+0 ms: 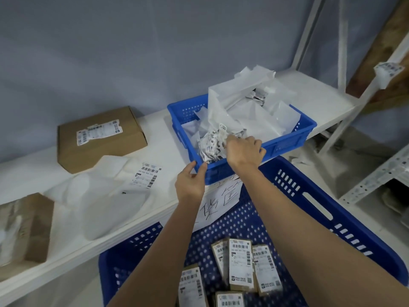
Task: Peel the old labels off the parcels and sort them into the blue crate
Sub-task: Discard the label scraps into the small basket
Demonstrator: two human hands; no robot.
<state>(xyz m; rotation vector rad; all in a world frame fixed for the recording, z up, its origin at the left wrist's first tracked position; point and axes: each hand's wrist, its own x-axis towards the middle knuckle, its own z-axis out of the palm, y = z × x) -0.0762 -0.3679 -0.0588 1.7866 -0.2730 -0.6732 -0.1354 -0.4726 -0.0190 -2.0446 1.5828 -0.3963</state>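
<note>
A small blue crate (285, 144) stands on the white shelf (159, 151), holding white plastic bags (250, 105) and a heap of crumpled peeled labels (213, 142). My left hand (191, 181) grips the crate's near left corner. My right hand (243, 151) reaches over the crate's front rim, its fingers curled on the label heap. Below the shelf a large blue crate (309, 196) holds several small brown parcels (240, 264) with white labels. On the shelf to the left lie a labelled brown box (99, 138) and a labelled white bag parcel (106, 191).
A handwritten paper sign (219, 202) hangs on the large crate's back wall. Another brown box with plastic (24, 229) sits at the shelf's far left. White metal shelf posts (340, 41) and a perforated angle frame (376, 176) stand to the right.
</note>
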